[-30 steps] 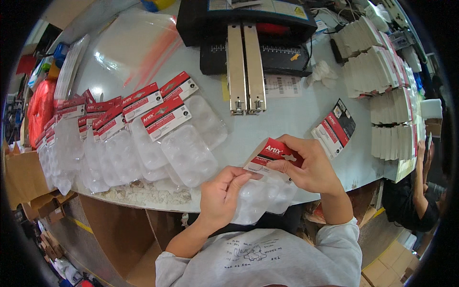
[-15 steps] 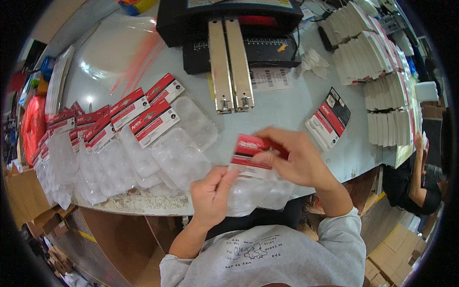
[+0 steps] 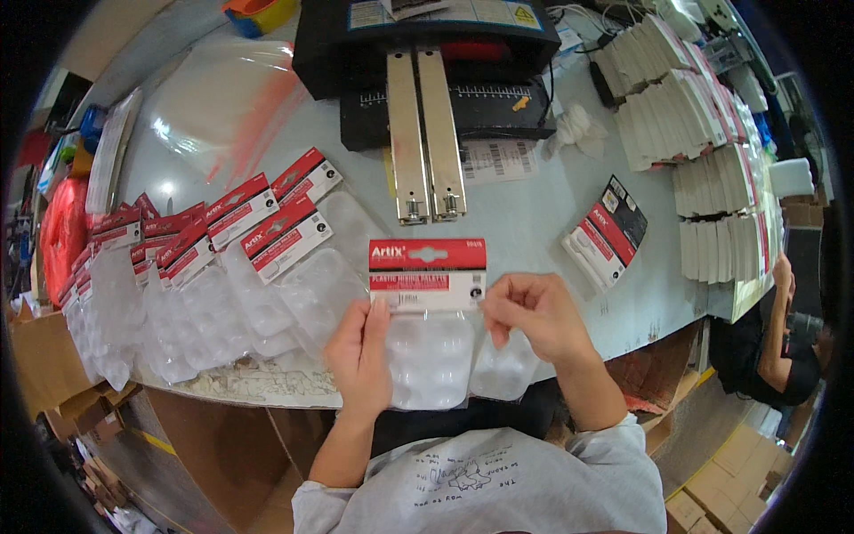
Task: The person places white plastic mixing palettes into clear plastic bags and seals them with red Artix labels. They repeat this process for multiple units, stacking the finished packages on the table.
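Observation:
A bagged white plastic paint palette (image 3: 431,356) with rounded wells hangs from a red and white header card (image 3: 429,278), face up before me at the table's front edge. My left hand (image 3: 360,360) grips its left side, thumb on the card's lower corner. With curled fingers, my right hand (image 3: 538,311) pinches at the card's lower right corner. Another clear-bagged palette (image 3: 504,367) lies under that hand, beside the held one. To the left spread several finished-looking palette packs (image 3: 286,238) with the same red and white cards, overlapping.
A black sealing machine (image 3: 427,36) with two metal rails (image 3: 427,133) stands at the back. Clear bags (image 3: 218,107) lie behind left. Stacks of folded cards (image 3: 672,111) line the right side, near a loose card stack (image 3: 608,233). A person (image 3: 774,329) is at far right.
The header card has been turned level and lies flat toward me. My right hand has shifted from across the card to its right edge; my left hand has moved slightly left.

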Motion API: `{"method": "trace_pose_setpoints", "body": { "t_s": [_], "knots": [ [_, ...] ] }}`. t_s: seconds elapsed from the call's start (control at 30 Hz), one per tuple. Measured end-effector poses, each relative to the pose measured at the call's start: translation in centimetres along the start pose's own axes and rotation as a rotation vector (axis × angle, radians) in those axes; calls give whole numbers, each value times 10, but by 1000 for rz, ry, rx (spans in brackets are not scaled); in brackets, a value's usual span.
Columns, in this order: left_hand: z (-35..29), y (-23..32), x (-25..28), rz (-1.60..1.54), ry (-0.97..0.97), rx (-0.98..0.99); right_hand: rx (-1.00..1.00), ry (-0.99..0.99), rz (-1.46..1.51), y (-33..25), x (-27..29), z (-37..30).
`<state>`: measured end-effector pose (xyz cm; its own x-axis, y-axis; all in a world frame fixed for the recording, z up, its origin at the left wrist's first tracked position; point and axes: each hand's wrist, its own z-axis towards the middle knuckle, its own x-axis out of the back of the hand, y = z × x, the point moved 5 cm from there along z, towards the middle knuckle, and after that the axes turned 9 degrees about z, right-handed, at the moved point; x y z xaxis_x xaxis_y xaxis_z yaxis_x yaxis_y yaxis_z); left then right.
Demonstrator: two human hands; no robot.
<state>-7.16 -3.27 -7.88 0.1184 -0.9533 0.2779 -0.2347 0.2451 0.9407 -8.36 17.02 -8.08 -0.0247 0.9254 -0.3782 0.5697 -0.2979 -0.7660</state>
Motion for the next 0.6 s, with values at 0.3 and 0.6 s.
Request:
{"method": "trace_pose_setpoints", "body": {
  "t_s": [0.3,0.6],
  "knots": [
    [13,-19,-7,-12,-36,41,-58,31,96,22,11,19],
    [12,-14,-6,52,-31,2,1,45,44,18,9,17]
  ]
}}
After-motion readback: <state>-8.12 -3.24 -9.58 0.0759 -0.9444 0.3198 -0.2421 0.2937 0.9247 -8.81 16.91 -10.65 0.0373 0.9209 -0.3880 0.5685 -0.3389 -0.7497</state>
